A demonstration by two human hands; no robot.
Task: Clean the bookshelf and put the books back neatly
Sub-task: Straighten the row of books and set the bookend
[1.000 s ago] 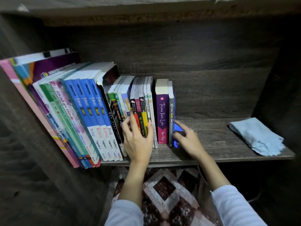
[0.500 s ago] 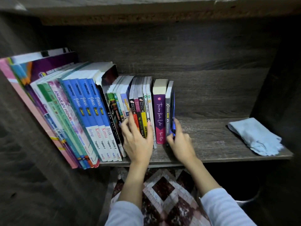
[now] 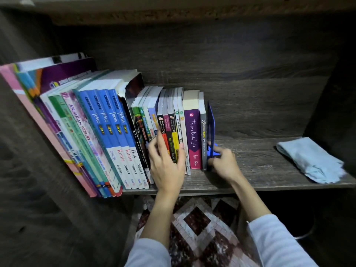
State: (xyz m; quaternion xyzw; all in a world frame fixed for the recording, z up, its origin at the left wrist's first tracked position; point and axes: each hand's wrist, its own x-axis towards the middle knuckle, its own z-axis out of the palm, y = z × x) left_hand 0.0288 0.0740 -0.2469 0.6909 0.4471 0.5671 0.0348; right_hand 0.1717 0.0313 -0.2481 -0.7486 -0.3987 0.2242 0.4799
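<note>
Pinches the foot of the blue bookend (image 3: 211,128) with the right grip (image 3: 225,162), fingers curled round the base where it sits on the shelf board (image 3: 260,166). Holds the bookend upright and flush against the grey Xpress book (image 3: 203,135), last at the right end of the row. Presses the left grip (image 3: 167,166) flat against the spines of the small paperbacks (image 3: 171,130) in the middle of the row, fingers nearly straight and spread, clasping nothing, thumb laid on a white spine just left of the purple book "Terima Kasih, Luka" (image 3: 192,139). Shows, through the head view, the whole row standing on the left half of the board inside the dark wooden bookshelf (image 3: 212,54), with paperbacks, purple book and grey book upright and touching. Shows, further left, four blue Fokus books (image 3: 113,120) leaning leftward, then the Anjakan Prima book (image 3: 79,122) and several taller thin volumes (image 3: 63,74), all tilted toward the left wall. Finds a pale blue cloth (image 3: 310,160), loosely folded, at the far right of the board, well apart from the bookend. Takes in, below the board's front edge, a patterned rug (image 3: 198,224) and both forearms in white sleeves (image 3: 279,241).
</note>
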